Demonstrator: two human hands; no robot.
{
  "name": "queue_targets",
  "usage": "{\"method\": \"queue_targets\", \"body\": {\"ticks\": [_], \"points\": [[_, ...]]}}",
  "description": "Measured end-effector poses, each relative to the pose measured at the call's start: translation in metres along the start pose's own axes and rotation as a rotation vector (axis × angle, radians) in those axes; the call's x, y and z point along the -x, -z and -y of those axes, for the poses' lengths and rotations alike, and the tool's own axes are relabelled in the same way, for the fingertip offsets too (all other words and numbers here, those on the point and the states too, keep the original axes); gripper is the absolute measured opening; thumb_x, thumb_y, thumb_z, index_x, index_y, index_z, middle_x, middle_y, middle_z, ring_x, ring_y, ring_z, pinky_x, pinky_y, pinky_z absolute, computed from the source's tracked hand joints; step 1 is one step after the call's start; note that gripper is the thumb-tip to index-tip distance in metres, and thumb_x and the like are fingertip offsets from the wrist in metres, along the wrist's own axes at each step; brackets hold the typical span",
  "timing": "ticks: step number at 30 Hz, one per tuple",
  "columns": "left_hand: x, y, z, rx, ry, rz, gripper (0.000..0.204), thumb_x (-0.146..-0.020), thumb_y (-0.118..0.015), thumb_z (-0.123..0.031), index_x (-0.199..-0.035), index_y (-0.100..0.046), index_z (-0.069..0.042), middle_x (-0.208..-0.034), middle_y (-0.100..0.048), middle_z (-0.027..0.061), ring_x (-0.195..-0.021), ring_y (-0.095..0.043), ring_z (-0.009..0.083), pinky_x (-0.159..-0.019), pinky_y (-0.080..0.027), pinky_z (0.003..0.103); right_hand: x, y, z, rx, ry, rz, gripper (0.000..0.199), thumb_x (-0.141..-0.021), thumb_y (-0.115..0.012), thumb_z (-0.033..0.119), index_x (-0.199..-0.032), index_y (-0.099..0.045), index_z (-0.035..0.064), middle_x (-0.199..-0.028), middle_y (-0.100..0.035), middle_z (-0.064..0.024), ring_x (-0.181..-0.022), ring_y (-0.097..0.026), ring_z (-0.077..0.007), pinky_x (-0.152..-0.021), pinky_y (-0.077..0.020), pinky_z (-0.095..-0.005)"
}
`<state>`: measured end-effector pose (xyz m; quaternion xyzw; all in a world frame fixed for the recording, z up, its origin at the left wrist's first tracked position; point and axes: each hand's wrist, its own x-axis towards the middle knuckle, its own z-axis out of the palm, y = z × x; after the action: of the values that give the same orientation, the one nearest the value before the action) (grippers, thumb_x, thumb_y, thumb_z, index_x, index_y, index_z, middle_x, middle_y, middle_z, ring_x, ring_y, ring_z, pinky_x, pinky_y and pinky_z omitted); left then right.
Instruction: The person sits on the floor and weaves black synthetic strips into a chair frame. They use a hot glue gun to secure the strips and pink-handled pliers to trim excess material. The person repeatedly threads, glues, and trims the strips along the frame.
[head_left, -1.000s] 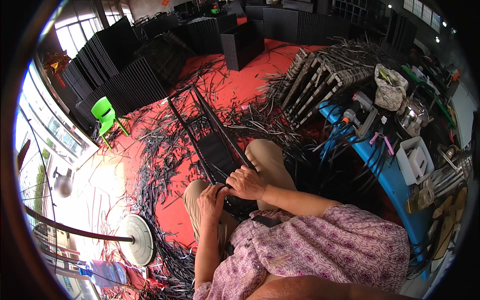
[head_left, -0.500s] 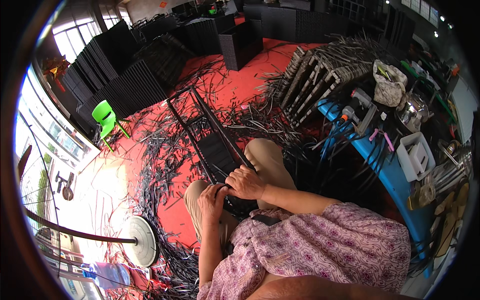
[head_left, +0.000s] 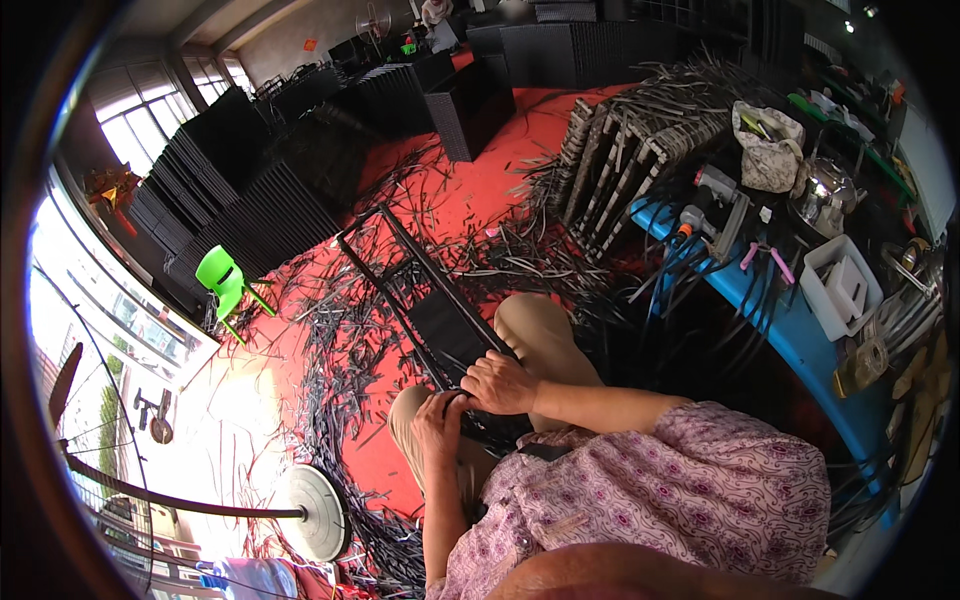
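A long black frame (head_left: 398,312) slopes from the floor into my lap, between my knees. Dark woven strips (head_left: 447,328) fill part of it. My right hand (head_left: 500,384) has its fingers curled over the frame's near end, where a black strip seems to be pinched. Close beside it, my left hand (head_left: 438,424) is bent at the fingers, its fingertips meeting the right hand at the same dark spot. What lies under the fingertips is mostly hidden.
Loose black strips (head_left: 340,350) litter the red floor. To my right, a blue bench (head_left: 775,325) carries a nail gun (head_left: 722,215), pink-handled pliers (head_left: 768,262) and a white bin (head_left: 840,290). A green chair (head_left: 226,284) and a round fan base (head_left: 312,513) stand left; stacked woven panels (head_left: 220,190) lie beyond.
My view has tilted up and turned slightly left, so the scene sits lower and further right. Both hands stay together at the frame's near end with only slight finger movement.
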<state>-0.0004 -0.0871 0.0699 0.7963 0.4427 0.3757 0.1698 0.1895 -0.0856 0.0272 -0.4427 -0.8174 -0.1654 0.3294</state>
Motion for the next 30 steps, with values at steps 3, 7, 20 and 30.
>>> {"method": "queue_targets", "body": {"ticks": [3,7,20,30], "points": [[0.001,-0.005,0.008,0.029,-0.025,-0.023,0.024,-0.092,-0.072,-0.029,-0.094,-0.075,-0.005,-0.083,-0.07,0.0136,-0.079,-0.069,0.0337,-0.073,-0.052,0.041,0.0,0.002,0.004,-0.024,-0.035,0.031,0.031,-0.091,-0.067,0.04,-0.087,-0.059,0.0109,-0.081,-0.057,-0.0048,-0.082,-0.06,-0.0221,-0.078,-0.0429,-0.0385],[0.002,-0.001,0.004,0.026,0.049,0.063,0.025,-0.094,-0.067,-0.024,-0.099,-0.074,0.0,-0.091,-0.072,0.0145,-0.086,-0.069,0.0313,-0.081,-0.051,0.038,0.002,0.003,0.003,-0.038,-0.038,0.008,0.03,-0.091,-0.068,0.039,-0.087,-0.058,0.0111,-0.082,-0.057,-0.0048,-0.082,-0.059,-0.0222,-0.078,-0.0427,-0.0385],[0.001,0.003,-0.006,0.024,0.04,0.03,0.024,-0.093,-0.067,-0.023,-0.096,-0.074,0.0,-0.089,-0.072,0.0147,-0.084,-0.069,0.0321,-0.081,-0.051,0.039,0.003,0.002,0.003,-0.085,-0.054,-0.009,0.03,-0.087,-0.071,0.038,-0.088,-0.057,0.0113,-0.084,-0.057,-0.0048,-0.084,-0.059,-0.0225,-0.078,-0.0426,-0.0388],[0.002,0.001,-0.002,0.008,0.039,0.024,0.025,-0.093,-0.067,-0.025,-0.097,-0.075,-0.002,-0.09,-0.072,0.0147,-0.085,-0.069,0.0321,-0.08,-0.052,0.039,0.001,0.001,0.003,-0.07,-0.026,-0.064,0.032,-0.09,-0.071,0.041,-0.085,-0.055,0.0133,-0.08,-0.053,-0.0032,-0.078,-0.057,-0.0212,-0.074,-0.0414,-0.0379]]}}
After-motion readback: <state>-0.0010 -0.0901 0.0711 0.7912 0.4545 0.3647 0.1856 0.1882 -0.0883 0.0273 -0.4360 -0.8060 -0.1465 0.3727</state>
